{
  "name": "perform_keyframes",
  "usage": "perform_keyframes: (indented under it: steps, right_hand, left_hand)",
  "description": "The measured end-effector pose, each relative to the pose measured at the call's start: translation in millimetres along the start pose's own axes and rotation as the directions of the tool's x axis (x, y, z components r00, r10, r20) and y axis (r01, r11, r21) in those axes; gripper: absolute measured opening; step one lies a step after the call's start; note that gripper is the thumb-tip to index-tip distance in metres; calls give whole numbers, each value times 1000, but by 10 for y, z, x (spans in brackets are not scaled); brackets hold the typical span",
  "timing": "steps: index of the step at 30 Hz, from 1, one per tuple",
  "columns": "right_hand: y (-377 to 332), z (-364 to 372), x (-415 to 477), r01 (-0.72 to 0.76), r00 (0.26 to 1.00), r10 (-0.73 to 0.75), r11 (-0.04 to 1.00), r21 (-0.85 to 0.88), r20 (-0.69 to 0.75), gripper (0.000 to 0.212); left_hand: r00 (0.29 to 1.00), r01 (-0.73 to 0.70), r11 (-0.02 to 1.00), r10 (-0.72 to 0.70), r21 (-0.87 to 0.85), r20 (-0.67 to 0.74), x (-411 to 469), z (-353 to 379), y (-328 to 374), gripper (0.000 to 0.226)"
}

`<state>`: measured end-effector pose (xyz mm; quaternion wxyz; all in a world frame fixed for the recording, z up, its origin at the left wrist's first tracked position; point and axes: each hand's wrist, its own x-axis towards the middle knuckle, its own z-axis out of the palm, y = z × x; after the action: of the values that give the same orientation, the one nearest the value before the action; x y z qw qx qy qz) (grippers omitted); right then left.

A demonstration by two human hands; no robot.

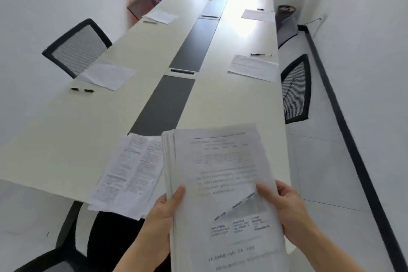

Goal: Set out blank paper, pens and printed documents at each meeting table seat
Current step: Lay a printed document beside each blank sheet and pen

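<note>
At btm ctr of frame, left hand (pixel 163 212) & right hand (pixel 284 207) hold a stack of printed documents (pixel 223 183) over near end of worktop (pixel 141 55), fingers (pixel 177 196) clamped on its side edges. More printed sheets (pixel 130 174) lie lower left; blank paper (pixel 108 76) w/ pens (pixel 82 90) at seats mid-frame L & R.

both hands (pixel 167 210) (pixel 284 207) gripping printed stack (pixel 223 183), long table (pixel 88 134), papers (pixel 108 76), pens (pixel 82 90) at seats
</note>
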<state>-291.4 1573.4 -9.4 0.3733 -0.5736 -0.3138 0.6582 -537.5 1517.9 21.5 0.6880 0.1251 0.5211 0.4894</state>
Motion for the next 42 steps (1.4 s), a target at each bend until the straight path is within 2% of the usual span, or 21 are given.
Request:
perform_keyframes:
  steps: [2, 7, 11, 14, 19, 26, 32, 38, 42]
  right_hand:
    - [-54, -450, -122, 57, 996, -54, 997, 43, -69, 37]
    - [-7, -1572, -389, 191, 960, -172, 979, 68, -222, 53]
    - [57, -2315, -522, 275, 889, -220, 958, 84, -402, 22]
    - [2, -2760, -610, 310, 855, -228, 945, 108, -466, 18]
    - [-166, -3258, -480, 336, 837, -218, 928, 158, -501, 34]
    - [-508, -3750, 88, 306, 839, -114, 908, 287, -532, 20]
    - [-1074, -4208, 537, 283, 848, -100, 916, 286, -520, 28]
    - [-1378, -4490, 994, 316, 816, -98, 900, 298, -569, 25]
    - [-1590, -4872, 1426, 283, 808, -42, 902, 325, -588, 25]
  left_hand:
    - [999, 14, 1000, -15, 28, 35, 42, 343, -159, 46]
    - [993, 64, 986, -78, 154, 90, 107, 1264, -732, 45]
    - [989, 101, 977, -118, 186, 83, 87, 1871, -1217, 46]
    - [984, 125, 973, -147, 195, 102, 102, 2259, -1477, 51]
    - [977, 129, 959, -166, 253, 133, 304, 2791, -1607, 43]
    - [962, 147, 937, -209, 316, 175, 1102, 3420, -1547, 39]
    - [940, 201, 936, -267, 290, 211, 1716, 4126, -1319, 51]
    - [944, 128, 928, -223, 351, 245, 2168, 4689, -1152, 27]
    - [949, 123, 933, -210, 337, 235, 2463, 5043, -1153, 35]
